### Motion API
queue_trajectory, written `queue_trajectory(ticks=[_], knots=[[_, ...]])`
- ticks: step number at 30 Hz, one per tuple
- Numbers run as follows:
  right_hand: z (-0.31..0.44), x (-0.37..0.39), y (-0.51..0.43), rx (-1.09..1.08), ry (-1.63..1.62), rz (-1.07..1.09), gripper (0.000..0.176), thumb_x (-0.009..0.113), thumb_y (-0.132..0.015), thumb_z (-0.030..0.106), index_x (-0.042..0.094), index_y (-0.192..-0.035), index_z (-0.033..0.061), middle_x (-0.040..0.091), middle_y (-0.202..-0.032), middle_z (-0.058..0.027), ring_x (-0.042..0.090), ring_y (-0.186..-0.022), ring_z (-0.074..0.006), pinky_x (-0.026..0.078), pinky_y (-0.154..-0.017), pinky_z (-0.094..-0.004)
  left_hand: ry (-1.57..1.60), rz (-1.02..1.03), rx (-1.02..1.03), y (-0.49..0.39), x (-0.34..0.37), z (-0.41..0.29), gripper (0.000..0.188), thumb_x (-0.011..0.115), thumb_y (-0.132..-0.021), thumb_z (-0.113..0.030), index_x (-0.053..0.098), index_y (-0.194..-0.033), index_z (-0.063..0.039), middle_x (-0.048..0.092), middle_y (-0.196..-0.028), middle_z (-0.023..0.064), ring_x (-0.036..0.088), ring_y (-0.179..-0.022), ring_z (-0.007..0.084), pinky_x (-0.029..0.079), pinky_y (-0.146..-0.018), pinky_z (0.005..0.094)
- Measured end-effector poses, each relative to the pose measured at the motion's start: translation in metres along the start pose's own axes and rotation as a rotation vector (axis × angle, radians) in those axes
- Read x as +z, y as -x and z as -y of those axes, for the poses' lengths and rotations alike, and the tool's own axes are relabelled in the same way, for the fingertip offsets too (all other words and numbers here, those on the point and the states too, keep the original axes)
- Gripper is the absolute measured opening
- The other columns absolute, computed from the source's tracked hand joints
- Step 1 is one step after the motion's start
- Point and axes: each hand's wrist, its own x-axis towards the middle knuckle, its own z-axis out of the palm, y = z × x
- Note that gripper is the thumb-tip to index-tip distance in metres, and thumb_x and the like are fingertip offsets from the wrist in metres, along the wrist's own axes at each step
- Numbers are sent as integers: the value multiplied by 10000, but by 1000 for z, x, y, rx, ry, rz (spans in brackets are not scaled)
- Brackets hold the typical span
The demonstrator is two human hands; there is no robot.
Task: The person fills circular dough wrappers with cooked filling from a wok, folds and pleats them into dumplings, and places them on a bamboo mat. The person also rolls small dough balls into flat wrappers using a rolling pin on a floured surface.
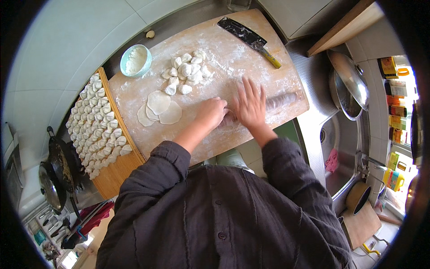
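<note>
On a floured wooden board, my right hand lies flat, fingers spread and blurred, on a rolling pin that points to the right. My left hand is curled beside it, near the pin's left end; whether its fingers pinch dough is hidden. Rolled dough wrappers overlap left of my left hand. Behind them lie several floured dough pieces. A light-blue bowl of flour stands at the board's back left edge. A black cleaver with a yellowish handle rests at the back right.
Rows of filled dumplings cover much of a wooden tray at left, near dark pans. At right are a steel sink with a pink cloth and a lidded pot. A garlic clove lies behind the board.
</note>
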Motion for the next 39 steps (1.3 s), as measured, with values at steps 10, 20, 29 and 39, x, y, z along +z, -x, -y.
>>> queue_trajectory(ticks=[10,20,29,39], knots=[[6,2,1,1,22,-42,434,533,-896,303,533,-1284,107,467,-1391,-115,404,-1311,-280,215,-1081,-536,3,-9,-59,12,-8,3,120,606,-830,-140,647,-839,-28,634,-850,195,611,-827,393,473,-733,476],[9,2,-16,-4,2,-132,415,513,-903,312,539,-1257,97,487,-1355,-136,423,-1279,-294,222,-1073,-548,-37,-71,-50,0,-5,3,97,590,-843,-118,624,-847,-27,616,-875,198,606,-834,386,473,-724,462],[-19,-25,65,30,-117,75,227,541,-855,241,573,-1005,72,552,-870,-100,530,-899,-286,302,-960,-466,166,-381,-2,-42,23,-8,125,655,-820,-112,644,-913,-29,649,-857,162,636,-816,316,499,-751,395],[-18,-7,-15,53,-68,-147,301,531,-823,258,553,-1064,79,569,-1117,-111,526,-1046,-283,377,-867,-419,-63,-114,47,-29,18,-22,174,574,-834,-184,630,-833,-19,638,-867,186,616,-830,379,489,-727,457]])
